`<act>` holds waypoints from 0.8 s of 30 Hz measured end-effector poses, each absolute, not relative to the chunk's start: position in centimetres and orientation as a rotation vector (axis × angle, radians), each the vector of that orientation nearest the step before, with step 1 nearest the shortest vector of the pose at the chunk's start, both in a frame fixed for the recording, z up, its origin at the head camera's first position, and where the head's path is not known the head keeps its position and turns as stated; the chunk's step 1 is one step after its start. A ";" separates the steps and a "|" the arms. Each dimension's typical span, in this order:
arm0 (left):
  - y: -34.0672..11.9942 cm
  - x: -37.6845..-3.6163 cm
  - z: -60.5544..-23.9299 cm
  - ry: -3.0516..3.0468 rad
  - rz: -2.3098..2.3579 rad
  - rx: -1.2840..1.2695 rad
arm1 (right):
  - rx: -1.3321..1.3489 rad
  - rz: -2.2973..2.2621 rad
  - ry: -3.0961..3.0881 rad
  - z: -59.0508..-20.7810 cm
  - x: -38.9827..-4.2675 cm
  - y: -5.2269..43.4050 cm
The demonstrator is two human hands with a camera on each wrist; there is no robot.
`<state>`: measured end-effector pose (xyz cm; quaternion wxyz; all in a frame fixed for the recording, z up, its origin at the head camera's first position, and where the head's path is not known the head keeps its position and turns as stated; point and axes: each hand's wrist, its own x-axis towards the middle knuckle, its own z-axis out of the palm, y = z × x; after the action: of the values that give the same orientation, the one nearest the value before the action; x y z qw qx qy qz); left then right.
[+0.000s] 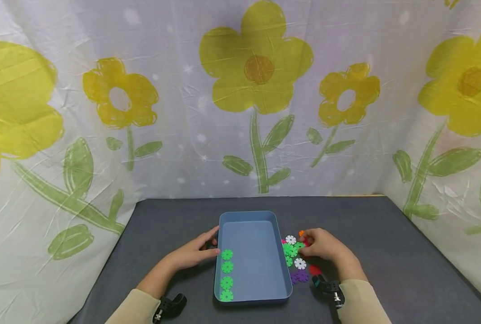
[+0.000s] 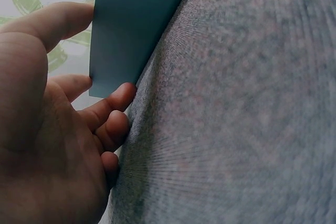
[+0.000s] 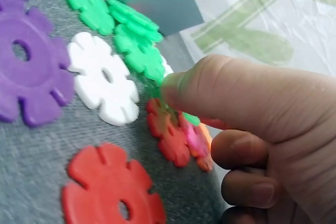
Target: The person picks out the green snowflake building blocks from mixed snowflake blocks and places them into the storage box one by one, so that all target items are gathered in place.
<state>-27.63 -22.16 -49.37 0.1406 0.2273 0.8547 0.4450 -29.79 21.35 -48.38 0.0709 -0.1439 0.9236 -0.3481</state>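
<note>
A blue tray (image 1: 279,252) stands in the middle of the dark grey table, with several green snowflake discs (image 1: 226,267) in a row along its left inside wall. My left hand (image 1: 213,243) rests beside the tray; the thumb lies along the outer left wall (image 2: 131,19) and loosely curled fingertips (image 2: 118,98) touch it. Right of the tray lies a pile of discs: white (image 3: 105,85), green (image 3: 139,51), purple (image 3: 26,72), red (image 3: 110,187), orange and pink. My right hand (image 1: 310,243) is down on the pile, thumb (image 3: 210,90) and finger pinching the edge of a green disc (image 3: 190,119).
The grey tabletop (image 1: 386,252) is ringed at the back and sides by a white cloth (image 1: 183,112) printed with yellow flowers. Black camera mounts sit on both wrists (image 1: 329,288). Bare table lies left of the tray and at the far right.
</note>
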 end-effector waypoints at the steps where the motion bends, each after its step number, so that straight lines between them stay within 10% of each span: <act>1: -22.2 -27.7 -49.4 2.466 1.286 0.658 | -0.429 -1.058 2.772 -48.4 -29.8 21.5; 24: -22.2 -27.8 -49.5 2.444 1.294 0.640 | -0.561 -1.237 2.730 -43.3 -30.5 19.2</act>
<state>-27.84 -22.22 -49.51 0.1511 0.2228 0.8512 0.4506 -30.45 19.15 -43.32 0.0463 -0.1837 0.8944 -0.4052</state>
